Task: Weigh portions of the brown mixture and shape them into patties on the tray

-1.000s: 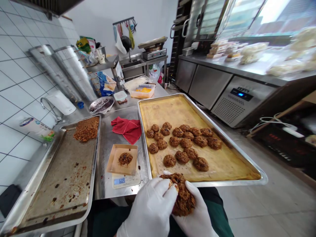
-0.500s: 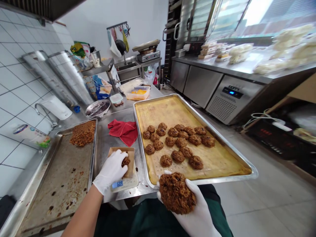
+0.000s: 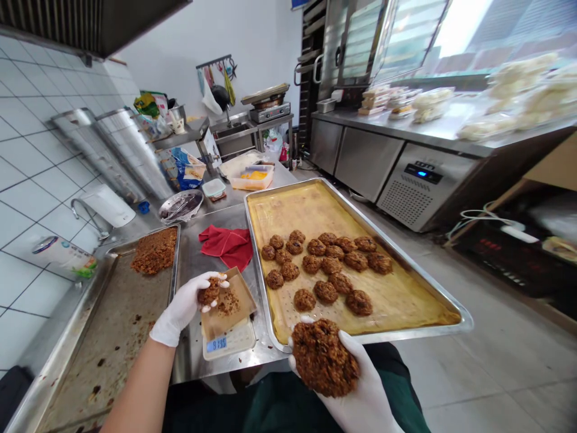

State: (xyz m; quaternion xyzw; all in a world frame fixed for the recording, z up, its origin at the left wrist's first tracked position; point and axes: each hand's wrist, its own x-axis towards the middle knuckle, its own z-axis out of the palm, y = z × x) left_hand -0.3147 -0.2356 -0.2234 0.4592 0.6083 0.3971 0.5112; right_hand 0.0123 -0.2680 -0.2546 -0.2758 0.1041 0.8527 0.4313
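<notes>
In a white glove, my left hand (image 3: 204, 296) is closed around a small ball of brown dough (image 3: 209, 292), just above the left side of a cardboard tray (image 3: 238, 293). Brown crumbs lie in that tray, which sits tilted on a small digital scale (image 3: 238, 344) with a lit display. My gloved right hand (image 3: 360, 385) cups a large lump of brown dough (image 3: 325, 358) at the near edge of the baking tray (image 3: 306, 201). Several rounded dough balls (image 3: 331, 266) rest on the baking tray's yellowish liner.
At left, a stained metal tray (image 3: 130, 319) holds a slab of brown mixture (image 3: 154, 249). A red cloth (image 3: 228, 245) lies between the trays. Farther back are a film-covered bowl (image 3: 181, 206) and a plastic box (image 3: 253, 177) with orange contents. A steel counter (image 3: 369, 144) runs along the right.
My left hand has lifted the small dough ball from the cardboard tray and moved left. The cardboard tray has turned on the scale, and its reading changed. My right hand still holds the large lump.
</notes>
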